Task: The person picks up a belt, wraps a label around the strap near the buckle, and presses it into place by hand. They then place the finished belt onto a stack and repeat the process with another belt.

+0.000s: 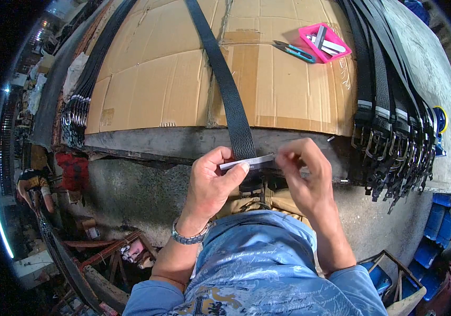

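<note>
A black grained leather belt [225, 84] runs down across the cardboard and over the table's front edge. My left hand [212, 181] grips its near end, with the thumb on a narrow pale grey strip [259, 161] bearing small print. The strip lies crosswise on the belt. My right hand [307, 176] is beside the strip's right end, its fingers curled and pinched together. These fingertips are slightly blurred, and what they hold, if anything, is hidden.
Flattened cardboard [151, 68] covers the table. A pink tray [336, 52] of pale strips sits beside thread snips [295, 51]. Buckled belts [383, 100] hang at right, more belts [86, 87] lie at left. Another person [36, 184] bends over at far left.
</note>
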`<state>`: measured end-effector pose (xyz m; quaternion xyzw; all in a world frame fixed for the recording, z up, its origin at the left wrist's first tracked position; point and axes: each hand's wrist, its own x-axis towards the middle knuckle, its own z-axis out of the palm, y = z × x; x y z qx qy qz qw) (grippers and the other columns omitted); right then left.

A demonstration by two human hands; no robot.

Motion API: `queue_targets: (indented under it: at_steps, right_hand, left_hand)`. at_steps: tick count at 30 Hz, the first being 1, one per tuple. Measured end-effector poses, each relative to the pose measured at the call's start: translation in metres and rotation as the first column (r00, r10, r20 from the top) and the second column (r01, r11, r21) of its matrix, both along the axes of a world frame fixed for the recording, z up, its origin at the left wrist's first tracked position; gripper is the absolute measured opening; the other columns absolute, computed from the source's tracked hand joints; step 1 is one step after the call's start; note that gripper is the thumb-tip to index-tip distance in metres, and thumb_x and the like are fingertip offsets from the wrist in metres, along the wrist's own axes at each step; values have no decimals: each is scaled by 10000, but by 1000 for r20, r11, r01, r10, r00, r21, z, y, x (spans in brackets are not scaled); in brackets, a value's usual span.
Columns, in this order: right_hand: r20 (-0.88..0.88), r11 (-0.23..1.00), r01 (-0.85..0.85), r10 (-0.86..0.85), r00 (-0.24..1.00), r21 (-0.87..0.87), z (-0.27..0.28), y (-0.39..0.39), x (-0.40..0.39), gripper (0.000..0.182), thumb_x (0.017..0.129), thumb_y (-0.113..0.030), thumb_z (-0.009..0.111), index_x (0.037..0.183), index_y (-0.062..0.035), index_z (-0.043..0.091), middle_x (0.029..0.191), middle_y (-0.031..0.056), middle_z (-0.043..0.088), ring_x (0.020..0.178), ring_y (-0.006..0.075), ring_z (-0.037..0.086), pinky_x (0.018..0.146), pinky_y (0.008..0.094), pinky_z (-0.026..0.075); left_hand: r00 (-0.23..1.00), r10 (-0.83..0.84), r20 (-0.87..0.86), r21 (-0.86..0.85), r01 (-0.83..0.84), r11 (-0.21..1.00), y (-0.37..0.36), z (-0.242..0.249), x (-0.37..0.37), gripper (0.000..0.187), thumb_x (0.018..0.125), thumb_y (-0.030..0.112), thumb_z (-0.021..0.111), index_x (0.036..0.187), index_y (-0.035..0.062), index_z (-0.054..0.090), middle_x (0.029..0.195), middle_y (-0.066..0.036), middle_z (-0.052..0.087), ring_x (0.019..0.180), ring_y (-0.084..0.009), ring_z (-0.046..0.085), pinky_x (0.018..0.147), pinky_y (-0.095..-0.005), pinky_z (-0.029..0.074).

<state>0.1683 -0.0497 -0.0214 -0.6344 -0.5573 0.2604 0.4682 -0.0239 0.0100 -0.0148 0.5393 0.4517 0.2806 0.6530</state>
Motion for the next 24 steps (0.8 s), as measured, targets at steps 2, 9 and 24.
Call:
queue_targets:
  at_steps: [2,9,24]
  right_hand:
    - [-23,999,-4,5,1000,37,9,-6,-7,145,781,-8,699,892,-29,607,762,119,580,707,280,608,614,363,475]
    - [-66,999,-12,9,998,-45,3,-3,-18,124,777,-36,725,882,-19,661,756,129,612,676,299,616,604,366,485]
    - [-709,905,-275,-39,705,-324,-14,4,-9,103,894,-109,634,823,-43,598,734,-63,539,673,9,461,562,197,377]
  left_hand:
    - [1000,4,-14,12,-3,1000,-1,1,2,80,885,91,659,927,24,648,797,59,602,699,-3,492,606,-179,405]
    - [998,7,-55,60,-4,998,-3,4,7,112,883,75,655,969,3,648,831,36,631,730,-14,525,627,-184,435]
    - [993,-77,85,-29,80,996,0,5,6,192,907,63,643,1080,-18,637,931,3,648,832,-37,577,712,-198,487]
